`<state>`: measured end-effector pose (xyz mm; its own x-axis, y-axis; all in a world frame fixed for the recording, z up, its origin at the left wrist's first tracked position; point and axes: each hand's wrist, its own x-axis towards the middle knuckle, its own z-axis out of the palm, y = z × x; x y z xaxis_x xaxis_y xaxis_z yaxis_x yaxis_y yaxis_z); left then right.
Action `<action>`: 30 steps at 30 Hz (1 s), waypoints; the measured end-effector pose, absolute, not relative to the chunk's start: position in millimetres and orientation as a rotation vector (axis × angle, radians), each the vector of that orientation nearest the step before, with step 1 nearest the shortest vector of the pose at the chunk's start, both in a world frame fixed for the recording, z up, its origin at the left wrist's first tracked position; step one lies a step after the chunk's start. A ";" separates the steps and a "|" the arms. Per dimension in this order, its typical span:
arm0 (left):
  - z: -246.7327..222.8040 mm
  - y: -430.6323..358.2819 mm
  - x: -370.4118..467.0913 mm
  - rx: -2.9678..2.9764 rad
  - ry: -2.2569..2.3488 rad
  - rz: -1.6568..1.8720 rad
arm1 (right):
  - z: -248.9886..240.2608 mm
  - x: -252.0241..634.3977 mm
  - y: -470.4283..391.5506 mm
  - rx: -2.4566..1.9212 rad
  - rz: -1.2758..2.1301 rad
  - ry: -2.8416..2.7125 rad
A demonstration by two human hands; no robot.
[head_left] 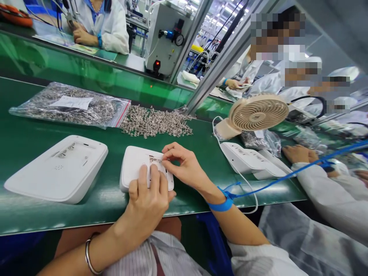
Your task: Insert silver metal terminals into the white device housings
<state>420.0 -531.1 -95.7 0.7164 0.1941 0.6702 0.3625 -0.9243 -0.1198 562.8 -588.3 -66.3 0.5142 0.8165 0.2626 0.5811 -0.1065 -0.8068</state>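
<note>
A white plastic housing (pixel 130 163) lies on the green bench in front of me, its recessed battery compartment facing up. My left hand (pixel 152 195) grips the housing, fingertips pressed at the compartment and thumb at the near right edge. My right hand (pixel 186 165), with a blue wrist strap, pinches at the compartment's far right end. A small metal battery contact (pixel 156 159) shows at those fingertips, mostly covered by them. Behind the housing is a loose heap of small metal battery contacts (pixel 156 122). At left lies a second white housing (pixel 43 174), with metal contacts in its recess.
A clear zip bag (pixel 71 105) of metal parts lies beside the heap. A beige fan (pixel 255 115) stands at right, its white cable (pixel 247 184) crossing the bench. More white housings (pixel 250 159) sit near a co-worker's hands (pixel 300 154). A blue cord (pixel 270 184) runs from my right wrist.
</note>
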 end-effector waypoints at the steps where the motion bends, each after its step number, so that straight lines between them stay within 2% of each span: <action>1: -95.2 -530.3 420.2 -2.688 -0.413 -1.017 | -67.6 562.8 -588.0 -1.802 0.297 -1.154; 13: -92.9 -529.2 416.2 -2.746 -0.326 -0.965 | -65.3 557.5 -589.2 -1.835 0.302 -1.112; 30: -91.5 -529.6 417.3 -2.732 -0.342 -0.955 | -61.2 554.0 -588.6 -2.023 0.114 -1.297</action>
